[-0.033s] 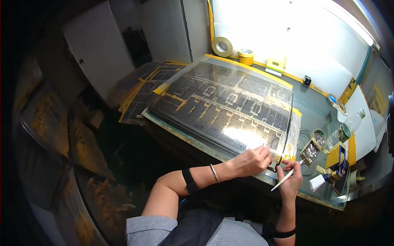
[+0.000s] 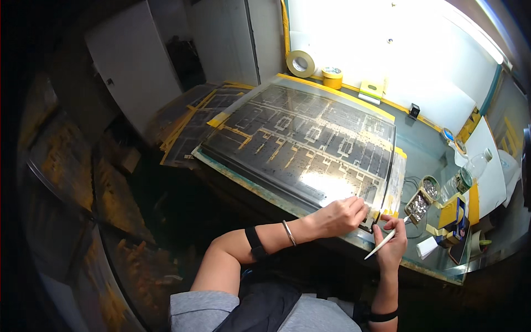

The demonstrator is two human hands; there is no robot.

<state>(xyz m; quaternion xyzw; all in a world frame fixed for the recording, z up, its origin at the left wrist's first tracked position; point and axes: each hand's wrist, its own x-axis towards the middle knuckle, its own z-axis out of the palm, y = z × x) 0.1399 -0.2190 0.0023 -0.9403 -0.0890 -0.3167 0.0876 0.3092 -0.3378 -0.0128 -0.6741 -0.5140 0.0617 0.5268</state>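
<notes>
A large framed sheet (image 2: pixel 265 133) with a dark rectangular pattern lies slanted on the table, yellow tape along its edges. At its near right corner, my left hand (image 2: pixel 340 217) rests with the fingers pinched together. Whatever they hold, if anything, is hidden. Close beside it to the right, my right hand (image 2: pixel 392 246) grips a slender white stick-like tool (image 2: pixel 381 244). Its thin end points down and left; its exact kind does not show. A small dark strip with light patches (image 2: pixel 367 222) lies between the two hands.
Small containers of metal bits (image 2: pixel 417 206), a clear bottle (image 2: pixel 477 164) and a yellow box (image 2: pixel 452 211) stand to the right. Tape rolls (image 2: pixel 301 63) sit along the back by the bright panel. More patterned sheets (image 2: pixel 182 119) are stacked at the far left.
</notes>
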